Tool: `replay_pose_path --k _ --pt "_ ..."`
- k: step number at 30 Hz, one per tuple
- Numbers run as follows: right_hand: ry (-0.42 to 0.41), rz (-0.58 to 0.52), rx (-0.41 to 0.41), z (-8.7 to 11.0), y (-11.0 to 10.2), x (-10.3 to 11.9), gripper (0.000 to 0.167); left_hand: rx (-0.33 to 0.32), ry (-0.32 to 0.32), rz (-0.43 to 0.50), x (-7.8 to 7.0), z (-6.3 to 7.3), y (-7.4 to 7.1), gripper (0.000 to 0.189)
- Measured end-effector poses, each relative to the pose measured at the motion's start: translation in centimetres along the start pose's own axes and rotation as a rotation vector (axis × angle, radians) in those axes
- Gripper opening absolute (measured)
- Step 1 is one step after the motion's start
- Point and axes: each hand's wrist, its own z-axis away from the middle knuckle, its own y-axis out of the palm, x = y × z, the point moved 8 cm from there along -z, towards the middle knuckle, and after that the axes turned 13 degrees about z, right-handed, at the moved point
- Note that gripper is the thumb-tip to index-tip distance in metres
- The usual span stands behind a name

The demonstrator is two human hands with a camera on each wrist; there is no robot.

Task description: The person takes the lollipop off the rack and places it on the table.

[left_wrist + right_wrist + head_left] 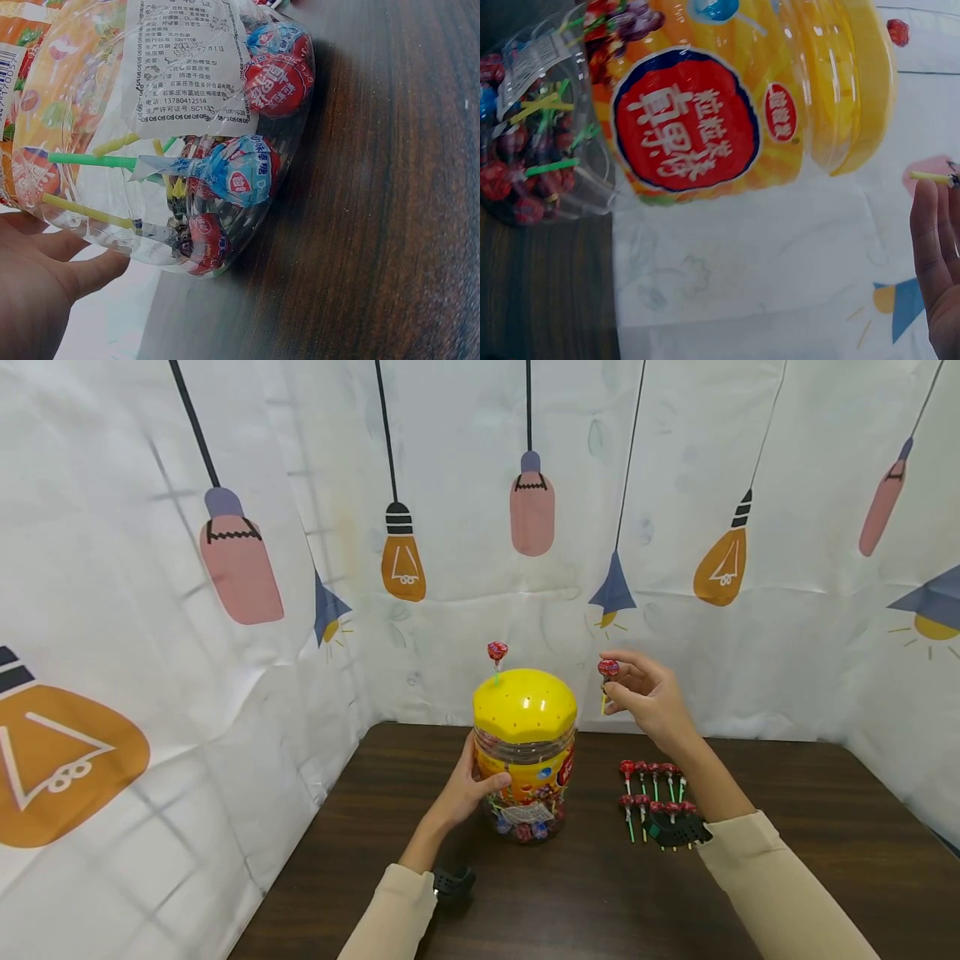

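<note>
A clear plastic jar (528,785) with a yellow lid (525,702) stands on the table, a colourful label round it and lollipops (240,172) inside. My left hand (463,792) grips the jar's left side, thumb across the front; its other fingers are partly hidden behind. One red-wrapped lollipop (497,651) stands upright in the lid, stick down, near its back left edge. To the right of the lid and a little above it, my right hand (647,692) pinches another red-wrapped lollipop (608,668) between thumb and fingers, its yellow stick pointing down.
Two rows of red-wrapped lollipops (627,767) lie on the dark wooden table (570,893) under my right forearm. Small holes dot the yellow lid. A white cloth (465,618) printed with hanging lamps stands behind and beside the table. Each wrist wears a black device (453,882).
</note>
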Motion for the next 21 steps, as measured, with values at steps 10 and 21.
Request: replay_pose_path --k 10,21 --pt "0.048 0.065 0.01 2.7 -1.3 -2.6 0.041 0.003 -0.001 0.018 0.4 -0.1 -0.1 0.093" --pt "0.13 0.092 0.009 6.5 -3.4 -6.6 0.043 0.007 0.004 0.018 0.6 -0.3 -0.2 0.091"
